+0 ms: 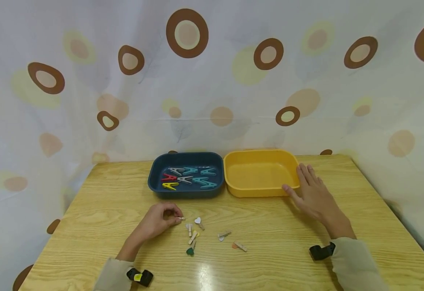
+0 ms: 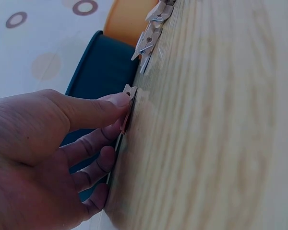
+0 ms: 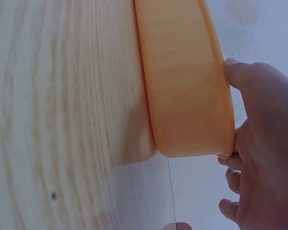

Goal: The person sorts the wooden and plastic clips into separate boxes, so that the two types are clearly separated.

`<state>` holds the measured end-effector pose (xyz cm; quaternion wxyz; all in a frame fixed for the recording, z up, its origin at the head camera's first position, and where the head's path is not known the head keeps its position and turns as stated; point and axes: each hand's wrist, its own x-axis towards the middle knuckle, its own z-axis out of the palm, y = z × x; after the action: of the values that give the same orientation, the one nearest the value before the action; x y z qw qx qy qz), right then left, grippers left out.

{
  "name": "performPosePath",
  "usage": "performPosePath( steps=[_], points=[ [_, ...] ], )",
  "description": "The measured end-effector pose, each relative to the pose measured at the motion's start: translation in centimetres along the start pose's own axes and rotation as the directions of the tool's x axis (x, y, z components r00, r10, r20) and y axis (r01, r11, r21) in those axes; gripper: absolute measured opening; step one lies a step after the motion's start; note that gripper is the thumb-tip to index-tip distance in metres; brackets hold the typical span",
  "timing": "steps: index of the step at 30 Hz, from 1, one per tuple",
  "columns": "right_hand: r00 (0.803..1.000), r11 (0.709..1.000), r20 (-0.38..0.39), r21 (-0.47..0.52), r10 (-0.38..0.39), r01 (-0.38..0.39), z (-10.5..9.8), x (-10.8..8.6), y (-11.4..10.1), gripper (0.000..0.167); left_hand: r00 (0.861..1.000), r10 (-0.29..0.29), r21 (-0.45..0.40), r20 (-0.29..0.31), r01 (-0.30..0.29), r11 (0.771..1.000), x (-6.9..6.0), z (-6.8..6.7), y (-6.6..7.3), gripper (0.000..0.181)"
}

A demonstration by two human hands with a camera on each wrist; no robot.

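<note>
My left hand (image 1: 160,220) pinches a small wooden clip (image 1: 180,218) between thumb and fingers, low over the table left of the other clips. In the left wrist view, the thumb of that hand (image 2: 62,139) presses on the wooden clip (image 2: 130,92) at the wood surface. My right hand (image 1: 316,198) rests with straight fingers against the right side of the yellow tray (image 1: 261,192), its thumb at the front rim. The right wrist view has this hand (image 3: 266,139) touching the rim of the tray (image 3: 187,86).
A dark blue tray (image 1: 186,195) holding several coloured plastic clips stands against the left side of the yellow one. Several small wooden clips, some with hearts, such as a green heart clip (image 1: 190,251), lie on the wooden table (image 1: 270,262). Behind hangs a patterned curtain (image 1: 212,81).
</note>
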<state>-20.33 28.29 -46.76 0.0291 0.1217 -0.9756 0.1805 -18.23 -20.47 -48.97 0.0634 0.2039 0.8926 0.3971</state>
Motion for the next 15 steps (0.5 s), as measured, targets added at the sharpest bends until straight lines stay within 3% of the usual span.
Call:
performPosePath(
  steps=[15],
  points=[
    [1.0, 1.0, 0.003, -0.02, 0.002, -0.001, -0.33, 0.04, -0.44, 0.092, 1.0, -0.004, 0.003, -0.014, 0.004, 1.0, 0.06, 0.11, -0.16, 0.006]
  ],
)
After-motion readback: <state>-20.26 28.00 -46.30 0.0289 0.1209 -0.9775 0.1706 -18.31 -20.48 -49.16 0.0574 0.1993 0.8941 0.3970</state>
